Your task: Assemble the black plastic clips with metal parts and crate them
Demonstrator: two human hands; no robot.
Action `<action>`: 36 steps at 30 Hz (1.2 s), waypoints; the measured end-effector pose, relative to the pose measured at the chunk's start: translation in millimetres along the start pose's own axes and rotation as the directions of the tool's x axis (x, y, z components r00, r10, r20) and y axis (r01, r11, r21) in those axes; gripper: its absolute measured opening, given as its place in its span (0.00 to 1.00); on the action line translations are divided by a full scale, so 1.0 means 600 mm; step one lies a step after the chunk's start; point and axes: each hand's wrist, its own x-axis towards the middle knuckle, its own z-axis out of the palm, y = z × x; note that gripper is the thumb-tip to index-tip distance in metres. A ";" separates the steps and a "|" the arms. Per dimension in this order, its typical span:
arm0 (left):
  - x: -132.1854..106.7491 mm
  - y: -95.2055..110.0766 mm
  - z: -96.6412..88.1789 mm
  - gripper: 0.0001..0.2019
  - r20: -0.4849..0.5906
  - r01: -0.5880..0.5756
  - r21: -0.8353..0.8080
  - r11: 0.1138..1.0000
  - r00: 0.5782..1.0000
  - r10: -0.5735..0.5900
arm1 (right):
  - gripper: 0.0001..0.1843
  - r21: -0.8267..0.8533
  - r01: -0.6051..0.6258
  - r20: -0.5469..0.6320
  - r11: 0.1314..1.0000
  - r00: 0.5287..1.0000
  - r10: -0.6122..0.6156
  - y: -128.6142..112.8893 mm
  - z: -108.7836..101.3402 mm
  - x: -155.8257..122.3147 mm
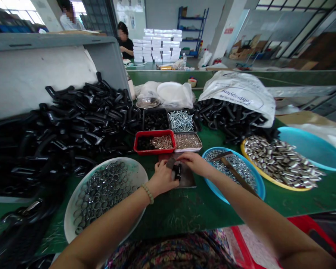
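My left hand [162,178], with a beaded bracelet on its wrist, is closed around a small black plastic part [178,172]. A grey-brown piece [171,162] shows at its fingers; whether this is a finger wrap or a separate part is unclear. My right hand [195,163] meets it from the right, fingertips pinched together just above the black part; what they hold is too small to make out. Beneath both hands lies a flat metal plate [189,179]. Just beyond them stand a red tray [154,151] of small copper-coloured and black pieces and a white tray [188,150] of small fasteners.
A white basin [144,166] of metal rings stands left, before a heap of black handles [84,119]. To the right, a hammer [235,172] rests across a blue basin [261,190] of small metal parts. Metal sleeves [280,160] fill a yellow basin. Screws [181,121] lie behind.
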 end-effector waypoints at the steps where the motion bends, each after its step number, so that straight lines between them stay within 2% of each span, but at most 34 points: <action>1: 0.000 0.000 0.002 0.30 -0.004 0.007 0.006 1.000 1.000 -0.006 | 0.11 -0.013 -0.026 0.016 1.000 1.000 0.026 0.004 0.004 -0.012; 5: -0.001 -0.002 0.010 0.31 -0.011 0.043 0.035 0.998 0.999 -0.042 | 0.08 -0.191 -0.091 0.040 0.977 0.994 0.100 0.008 0.011 -0.023; 10: -0.003 -0.004 0.013 0.31 -0.028 -0.001 0.045 0.999 1.000 0.002 | 0.07 -0.331 -0.060 0.053 0.942 0.995 0.082 -0.008 0.021 -0.020; 13: -0.003 -0.003 0.011 0.30 -0.012 0.005 0.059 0.998 1.000 -0.004 | 0.09 -0.405 -0.007 0.068 0.914 0.997 0.038 -0.023 0.034 -0.024; 15: -0.004 -0.002 0.010 0.29 -0.004 0.020 0.071 0.997 1.000 -0.020 | 0.10 -0.482 0.079 0.106 0.873 0.994 -0.031 -0.029 0.037 -0.030; 17: -0.004 -0.001 0.009 0.29 -0.005 0.028 0.083 0.996 1.000 -0.027 | 0.12 -0.559 0.150 0.122 0.815 0.988 -0.098 -0.024 0.029 -0.045; 18: -0.004 -0.001 0.008 0.28 -0.004 0.025 0.088 0.996 1.000 -0.025 | 0.14 -0.599 0.132 0.088 0.790 0.991 -0.098 -0.015 0.019 -0.058; 19: -0.004 -0.002 0.008 0.27 -0.001 0.020 0.092 0.996 1.000 -0.020 | 0.16 -0.638 0.052 0.011 0.768 0.998 -0.059 -0.001 0.004 -0.075; 20: -0.004 -0.002 0.008 0.26 0.003 0.015 0.096 0.995 1.000 -0.015 | 0.19 -0.672 -0.078 -0.100 0.737 0.995 0.014 0.016 -0.013 -0.095; 21: -0.004 -0.002 0.007 0.25 0.008 0.010 0.099 0.995 1.000 -0.011 | 0.21 -0.689 -0.251 -0.234 0.680 0.965 0.119 0.037 -0.032 -0.117; 22: -0.003 -0.002 0.007 0.25 0.009 0.007 0.100 0.995 1.000 -0.008 | 0.21 -0.684 -0.428 -0.359 0.591 0.903 0.237 0.058 -0.051 -0.140; 23: -0.003 -0.001 0.007 0.26 0.007 0.006 0.102 0.995 1.000 -0.006 | 0.20 -0.671 -0.533 -0.411 0.516 0.846 0.340 0.078 -0.068 -0.161; 25: -0.003 -0.001 0.007 0.27 -0.010 0.005 0.104 0.995 1.000 -0.004 | 0.17 -0.656 -0.608 -0.392 0.448 0.781 0.486 0.104 -0.090 -0.192; 27: -0.003 0.000 0.009 0.28 -0.028 0.010 0.104 0.995 1.000 -0.007 | 0.17 -0.625 -0.626 -0.356 0.465 0.760 0.544 0.101 -0.093 -0.204; 29: -0.003 -0.001 0.012 0.29 -0.032 0.016 0.105 0.994 0.999 -0.013 | 0.19 -0.527 -0.640 -0.364 0.560 0.765 0.532 0.067 -0.081 -0.198; 31: -0.004 -0.004 0.016 0.30 -0.038 0.023 0.106 0.994 0.999 -0.019 | 0.21 -0.384 -0.573 -0.323 0.724 0.818 0.476 0.011 -0.063 -0.181; 33: -0.005 -0.006 0.020 0.31 -0.056 0.023 0.108 0.994 0.998 -0.017 | 0.19 -0.265 -0.420 -0.198 0.868 0.905 0.377 -0.047 -0.048 -0.161; 34: -0.005 -0.008 0.022 0.31 -0.067 0.020 0.109 0.994 0.998 -0.013 | 0.19 -0.225 -0.350 -0.157 0.909 0.934 0.321 -0.071 -0.043 -0.152; 36: -0.005 -0.010 0.024 0.30 -0.084 0.008 0.111 0.994 0.996 0.001 | 0.19 -0.185 -0.272 -0.156 0.944 0.957 0.245 -0.105 -0.036 -0.135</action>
